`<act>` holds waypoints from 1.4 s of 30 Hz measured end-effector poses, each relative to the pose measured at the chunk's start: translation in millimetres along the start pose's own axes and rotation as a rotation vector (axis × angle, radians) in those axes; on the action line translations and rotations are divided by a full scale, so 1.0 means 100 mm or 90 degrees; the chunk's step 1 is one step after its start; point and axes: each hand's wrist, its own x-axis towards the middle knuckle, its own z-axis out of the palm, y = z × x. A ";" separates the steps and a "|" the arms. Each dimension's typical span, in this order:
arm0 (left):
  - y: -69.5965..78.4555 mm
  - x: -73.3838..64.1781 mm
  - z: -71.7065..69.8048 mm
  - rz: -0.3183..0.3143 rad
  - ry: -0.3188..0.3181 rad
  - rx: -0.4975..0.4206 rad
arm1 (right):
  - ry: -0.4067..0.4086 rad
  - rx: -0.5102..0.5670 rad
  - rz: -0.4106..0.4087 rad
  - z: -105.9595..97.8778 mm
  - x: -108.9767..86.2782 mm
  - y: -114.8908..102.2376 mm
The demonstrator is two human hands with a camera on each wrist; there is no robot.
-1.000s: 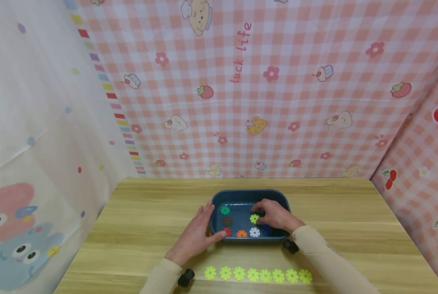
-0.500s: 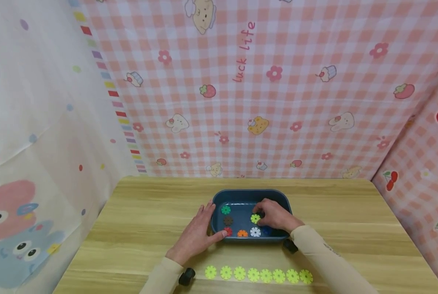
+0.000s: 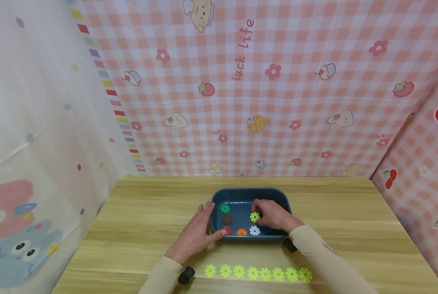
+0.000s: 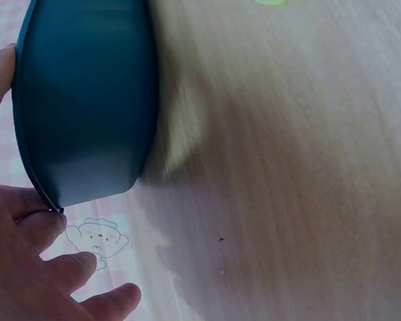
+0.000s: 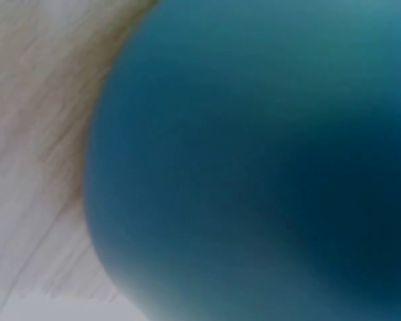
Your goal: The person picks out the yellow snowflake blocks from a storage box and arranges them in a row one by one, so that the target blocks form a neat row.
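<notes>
A dark blue rectangular tray (image 3: 237, 195) stands on the table. My left hand (image 3: 194, 234) rests against its left end, the fingers nearly straight along the side and the thumb over the front rim. In the left wrist view, the tray's outer wall (image 4: 87, 100) shows beside the fingers. Reaching into the right part of the tray, my right hand (image 3: 275, 215) pinches a yellow-green notched plastic disc (image 3: 254, 217). Discs of the same kind lie inside: green (image 3: 225, 208), brown (image 3: 227, 219), red (image 3: 227, 230), orange (image 3: 242, 232) and white (image 3: 254, 230).
Several yellow-green discs (image 3: 253, 273) lie in a row on the wooden table (image 3: 149, 212) in front of the tray. Gingham cloth (image 3: 296, 102) hangs behind the table. The right wrist view holds mostly blurred tray wall (image 5: 187, 167).
The right hand's fingers have drawn closer together around the yellow-green disc in the tray. My left hand and the row of discs stay where they were.
</notes>
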 end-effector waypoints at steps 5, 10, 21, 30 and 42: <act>0.01 0.00 0.00 0.002 -0.002 0.004 | -0.006 -0.013 0.013 0.01 -0.01 0.00; 0.02 0.00 0.00 0.002 -0.001 0.008 | -0.016 -0.021 0.019 0.00 -0.02 -0.02; 0.03 0.00 0.00 -0.011 0.001 0.006 | -0.008 -0.047 -0.017 -0.05 -0.03 -0.04; 0.04 0.00 -0.01 -0.003 -0.001 0.008 | 0.029 0.004 -0.003 -0.15 -0.12 -0.07; 0.03 0.00 0.00 -0.011 -0.003 0.012 | 0.091 0.040 -0.012 -0.29 -0.26 -0.14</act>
